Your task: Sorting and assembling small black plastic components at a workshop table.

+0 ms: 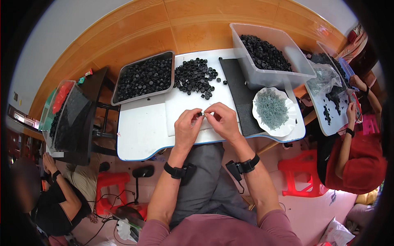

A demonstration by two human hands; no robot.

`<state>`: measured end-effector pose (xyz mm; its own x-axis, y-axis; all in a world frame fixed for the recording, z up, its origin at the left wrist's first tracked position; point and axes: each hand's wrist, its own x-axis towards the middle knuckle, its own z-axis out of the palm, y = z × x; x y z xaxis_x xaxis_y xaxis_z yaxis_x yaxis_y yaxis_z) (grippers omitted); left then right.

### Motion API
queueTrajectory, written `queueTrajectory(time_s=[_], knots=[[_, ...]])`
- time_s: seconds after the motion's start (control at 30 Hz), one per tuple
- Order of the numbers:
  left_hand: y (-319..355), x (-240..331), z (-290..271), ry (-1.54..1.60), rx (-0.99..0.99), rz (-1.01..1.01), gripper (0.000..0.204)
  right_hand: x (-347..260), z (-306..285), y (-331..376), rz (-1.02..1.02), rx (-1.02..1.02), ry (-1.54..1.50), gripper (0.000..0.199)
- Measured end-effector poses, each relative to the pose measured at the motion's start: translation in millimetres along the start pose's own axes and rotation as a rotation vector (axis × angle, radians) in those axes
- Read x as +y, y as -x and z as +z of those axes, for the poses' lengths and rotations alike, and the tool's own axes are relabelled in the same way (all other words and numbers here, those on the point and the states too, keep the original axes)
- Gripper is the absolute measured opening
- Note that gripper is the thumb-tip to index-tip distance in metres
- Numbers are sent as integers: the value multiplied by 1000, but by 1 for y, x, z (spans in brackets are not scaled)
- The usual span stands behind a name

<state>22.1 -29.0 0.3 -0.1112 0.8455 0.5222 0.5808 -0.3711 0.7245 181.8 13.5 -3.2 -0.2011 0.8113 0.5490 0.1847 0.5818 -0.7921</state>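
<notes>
My left hand (186,127) and my right hand (221,119) meet over the white table (139,131), fingertips pinched together on a small black cap (200,113) and a tiny grey piece. A loose heap of black caps (195,78) lies on the table just beyond my hands. To the left of it stands a grey metal tray (141,78) full of black caps. A white paper plate (274,110) of small grey parts sits to my right.
A clear plastic bin (269,55) of black caps stands at the back right on a black mat (240,96). A person in red (355,160) works at a table on the right; another person (57,197) sits at the lower left. Red stools (301,178) stand on the floor.
</notes>
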Motion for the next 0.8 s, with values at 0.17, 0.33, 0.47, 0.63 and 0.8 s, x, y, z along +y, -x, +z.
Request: queueTrajectory(time_s=[0.17, 0.33, 0.47, 0.63, 0.8], knots=[[0, -2, 0, -2, -5, -20, 23, -1, 0, 0, -2, -19, 15, 7], [1, -1, 0, 10, -11, -26, 23, -2, -1, 0, 6, -31, 11, 6], [1, -2, 1, -17, -17, 17, 22, 0, 0, -1, 26, -34, -9, 6], [1, -2, 1, -13, -32, 36, 22, 2, -1, -1, 76, -70, -20, 8], [2, -2, 1, 2, -28, 13, 22, 1, 0, -2, 93, -67, -25, 8]])
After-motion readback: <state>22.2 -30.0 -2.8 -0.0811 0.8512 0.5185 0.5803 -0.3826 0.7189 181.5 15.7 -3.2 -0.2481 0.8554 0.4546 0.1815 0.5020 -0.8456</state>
